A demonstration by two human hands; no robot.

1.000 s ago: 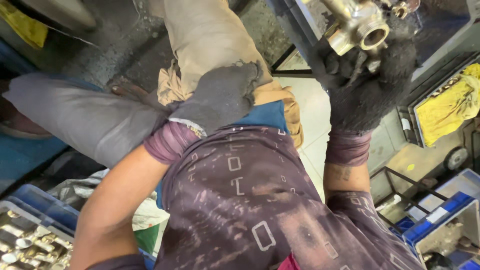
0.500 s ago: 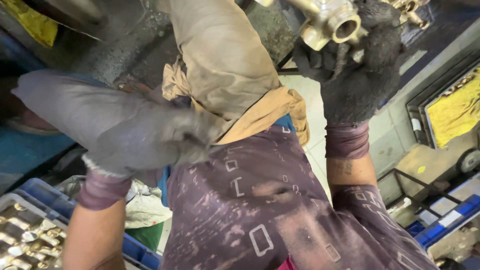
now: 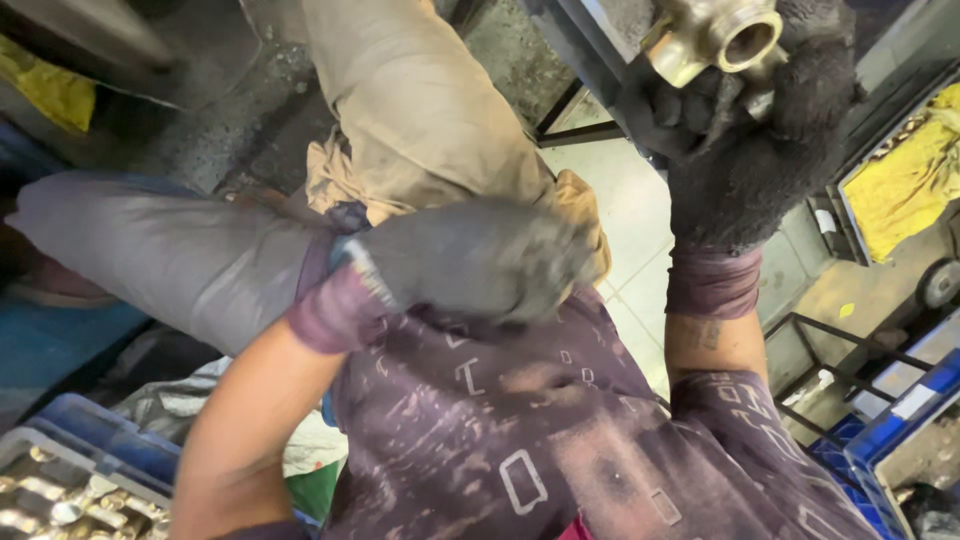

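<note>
In blue crate (image 3: 95, 430) (bottom-left), brass fittings (image 3: 60, 500)

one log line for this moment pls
right hand: holds brass fitting | left hand: gloved, at lap, empty | crate of brass parts: lower left

No packages, signs or screens are showing. 1 small white rectangular label (image 3: 912, 402) is sitting on the rim of the blue plastic crate (image 3: 880, 440) at the lower right edge, lying slantwise along the rim; whatever it is bearing is too small to tell.
</note>
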